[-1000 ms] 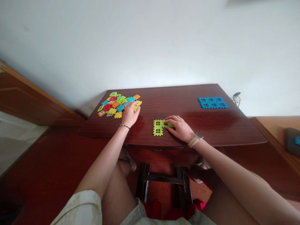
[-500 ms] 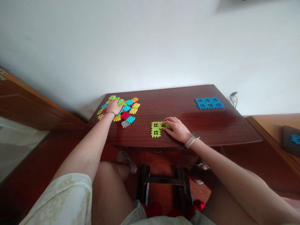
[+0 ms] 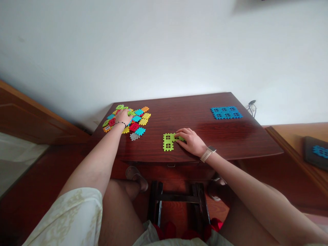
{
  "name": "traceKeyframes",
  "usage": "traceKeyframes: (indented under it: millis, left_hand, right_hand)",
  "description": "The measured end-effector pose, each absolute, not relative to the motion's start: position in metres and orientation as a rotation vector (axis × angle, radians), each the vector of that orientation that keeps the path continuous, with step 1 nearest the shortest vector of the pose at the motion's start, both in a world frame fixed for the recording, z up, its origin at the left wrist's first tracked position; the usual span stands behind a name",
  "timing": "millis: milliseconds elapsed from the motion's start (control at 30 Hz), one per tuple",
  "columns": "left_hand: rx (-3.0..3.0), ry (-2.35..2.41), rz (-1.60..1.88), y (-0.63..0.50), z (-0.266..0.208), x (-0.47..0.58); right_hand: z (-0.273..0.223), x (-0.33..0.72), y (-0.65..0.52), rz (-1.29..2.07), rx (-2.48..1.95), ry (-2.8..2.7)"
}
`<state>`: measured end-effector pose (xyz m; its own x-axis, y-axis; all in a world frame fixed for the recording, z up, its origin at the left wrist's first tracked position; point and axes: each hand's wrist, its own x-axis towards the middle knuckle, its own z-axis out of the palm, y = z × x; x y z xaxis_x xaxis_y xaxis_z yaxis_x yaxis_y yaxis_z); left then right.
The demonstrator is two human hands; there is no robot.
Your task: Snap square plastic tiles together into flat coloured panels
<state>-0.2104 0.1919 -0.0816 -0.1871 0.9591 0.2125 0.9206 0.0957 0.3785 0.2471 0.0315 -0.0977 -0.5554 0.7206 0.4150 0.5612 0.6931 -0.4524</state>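
Note:
Interlocking plastic puzzle tiles in several colours lie in a loose pile (image 3: pixel 133 127) at the table's left end. Over that pile my left hand (image 3: pixel 123 117) reaches down, its fingertips mostly hidden among the tiles, right beside a light green tile (image 3: pixel 131 112). Near the front edge, three light green window tiles form an L-shaped panel (image 3: pixel 168 146) lying flat. My right hand (image 3: pixel 192 141) is closed around the panel's right-hand tile, thumb in front and fingers behind, covering part of it.
A joined blue window-tile panel (image 3: pixel 226 112) rests on the dark wooden table (image 3: pixel 179 116) at the back right. Behind stands a white wall (image 3: pixel 164 51). A black cable (image 3: pixel 252 106) hangs past the right edge. Below is a dark stool frame (image 3: pixel 176 197); farther right, a dark pad carries blue pieces (image 3: pixel 320 151).
The whole view has shifted slightly, moving the table a little to the left. Both hands stay nearly in place, the left at the pile and the right on the green panel.

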Motion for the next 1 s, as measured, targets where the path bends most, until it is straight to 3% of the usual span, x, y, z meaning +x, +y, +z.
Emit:
traceKeyframes:
  millis: [133, 300, 633, 800, 1000]
  left_hand:
    - [1.892, 2.355, 0.472, 0.195, -0.079, -0.208]
    - [1.931, 2.377, 0.488, 0.193, -0.075, -0.205]
    - [1.687, 2.321, 1.047, 0.186, -0.060, -0.190]
    - [1.370, 1.923, 1.544, 0.168, -0.044, -0.148]
    - [1.103, 1.283, 1.633, 0.103, -0.036, -0.069]
  right_hand:
    - [-0.098, 0.247, 0.031, 0.358, -0.981, -2.322]
    - [-0.097, 0.246, 0.030, 0.352, -0.981, -2.323]
    - [-0.097, 0.247, 0.032, 0.351, -0.979, -2.319]
    - [-0.102, 0.247, 0.035, 0.331, -1.015, -2.272]
    - [-0.102, 0.247, 0.037, 0.324, -1.028, -2.226]
